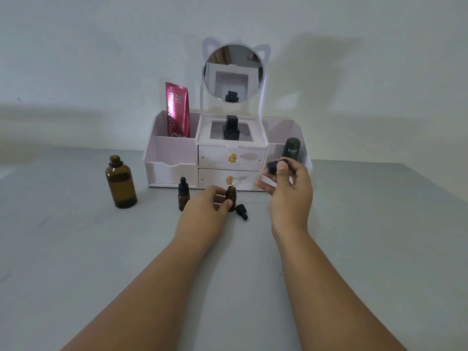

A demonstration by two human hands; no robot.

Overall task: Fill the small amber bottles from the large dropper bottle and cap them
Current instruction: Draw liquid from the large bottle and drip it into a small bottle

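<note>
The large amber bottle (121, 182) stands uncapped at the left of the table. My left hand (206, 207) grips an open small amber bottle (231, 195) standing on the table. My right hand (288, 188) pinches the black bulb of the large dropper (272, 166); its clear glass tube slants down-left with the tip at the small bottle's mouth. A second small amber bottle (183, 194), capped with a black dropper top, stands just left of my left hand. A small black dropper cap (241, 211) lies on the table right of the held bottle.
A white cosmetic organizer (172, 171) with drawers and a round cat-ear mirror (233, 73) stands at the back against the wall. It holds a pink tube (177, 110), a black square bottle (231, 129) and a dark green Kahf container (292, 148).
</note>
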